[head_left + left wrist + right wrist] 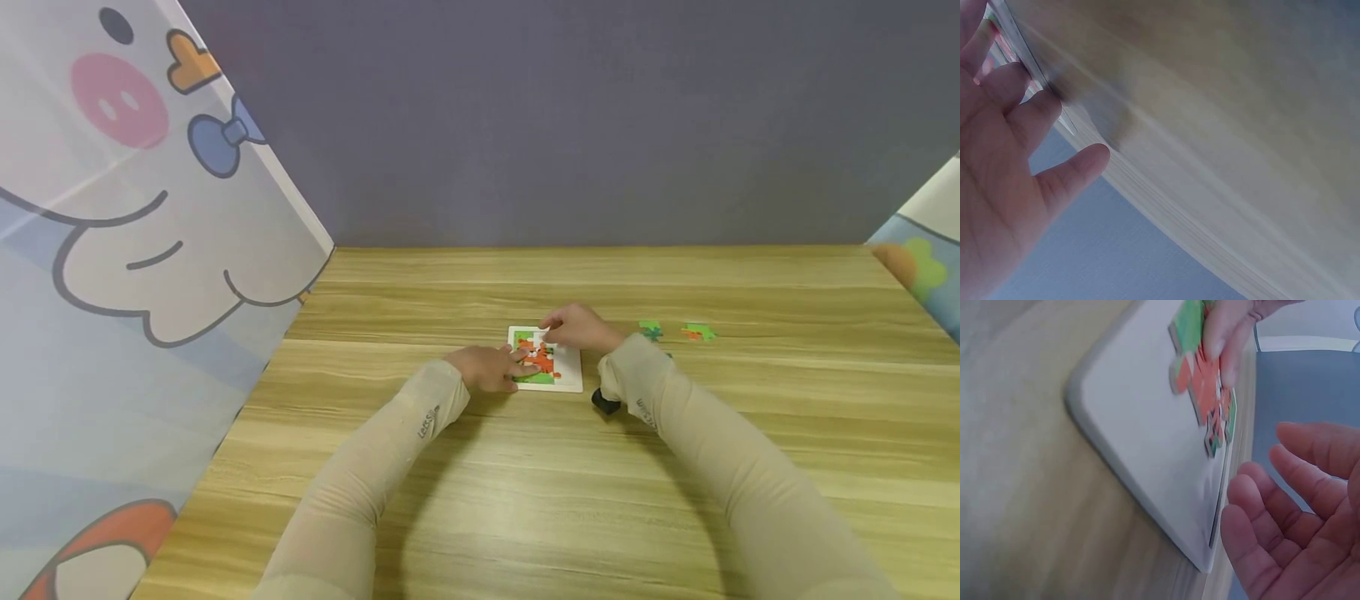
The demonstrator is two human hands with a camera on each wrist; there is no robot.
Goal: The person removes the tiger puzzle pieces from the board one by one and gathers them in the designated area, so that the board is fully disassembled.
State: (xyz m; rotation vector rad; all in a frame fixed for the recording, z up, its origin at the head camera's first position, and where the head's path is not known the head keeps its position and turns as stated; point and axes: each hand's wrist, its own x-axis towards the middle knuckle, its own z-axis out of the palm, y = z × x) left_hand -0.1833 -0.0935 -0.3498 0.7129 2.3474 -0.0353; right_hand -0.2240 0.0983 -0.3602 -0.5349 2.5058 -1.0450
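Note:
A small white puzzle board point(570, 372) lies on the wooden table, its left part filled with joined jigsaw pieces point(543, 364) showing an orange animal on green. Bare white board point(1141, 419) shows on the right side in the right wrist view. My left hand point(486, 368) rests at the board's left side, fingers spread over the joined pieces. My right hand point(579, 327) is over the board's far right part, its fingers loosely bent. In the right wrist view, no piece shows between the fingers of the right hand point(1297, 519).
Loose green and orange puzzle pieces point(699, 332) lie right of the board, with darker green pieces point(651, 331) nearer to it. Another green bit is mostly hidden by the right sleeve point(647, 375). A black object point(606, 402) shows under that sleeve. A grey wall point(570, 125) stands behind the table.

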